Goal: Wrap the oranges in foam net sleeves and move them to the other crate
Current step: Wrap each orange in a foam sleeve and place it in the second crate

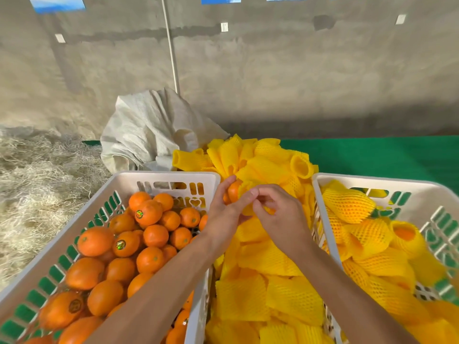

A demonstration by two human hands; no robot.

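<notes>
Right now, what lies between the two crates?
In the head view, a heap of loose yellow foam net sleeves fills the gap between the left crate and right crate.

left hand (224,214): gripping | right hand (280,214): pinching (both forearms extended)

A rough grey concrete wall (273,70) fills the far side, stained with a darker horizontal band and a dark patch high on the right. Along its top edge sit small openings (57,3) showing blue sky, and small white plates (224,27) are fixed to it. A thin pale pipe (170,45) runs down the wall. At its foot slumps a white woven sack (146,132). To the left lies a bed of dry straw (37,182). A green surface (385,157) stretches to the right.
</notes>
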